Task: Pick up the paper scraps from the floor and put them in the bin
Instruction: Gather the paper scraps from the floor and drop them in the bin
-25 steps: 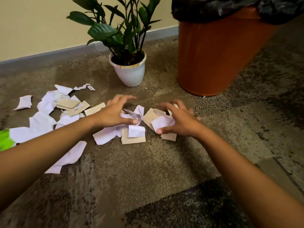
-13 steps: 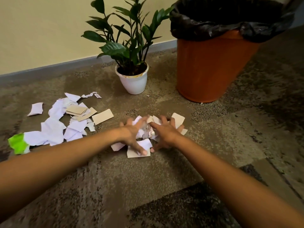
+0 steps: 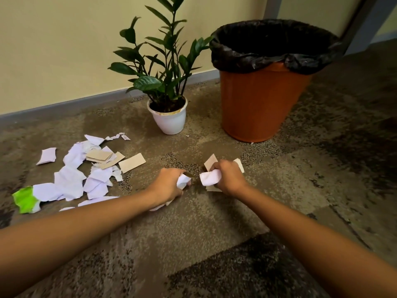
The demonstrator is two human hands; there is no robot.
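Note:
My left hand [image 3: 166, 186] is closed around a bunch of white and tan paper scraps [image 3: 183, 181] just above the carpet. My right hand [image 3: 228, 177] grips another bunch of white and tan scraps [image 3: 210, 177]; tan corners stick out above and below the fist. A loose pile of white, tan and one green-edged scrap [image 3: 73, 179] lies on the floor to the left of my left arm. The orange bin [image 3: 260, 106] with a black liner stands upright beyond my right hand, its mouth open.
A potted plant in a white pot [image 3: 168, 119] stands between the scrap pile and the bin, near the wall. The yellow wall with a grey skirting [image 3: 64, 103] runs along the back. Patterned carpet covers the floor.
Both hands swept the middle scraps together, closed on them and drew apart, each with a bunch. The view tilted up, so the bin's mouth now shows.

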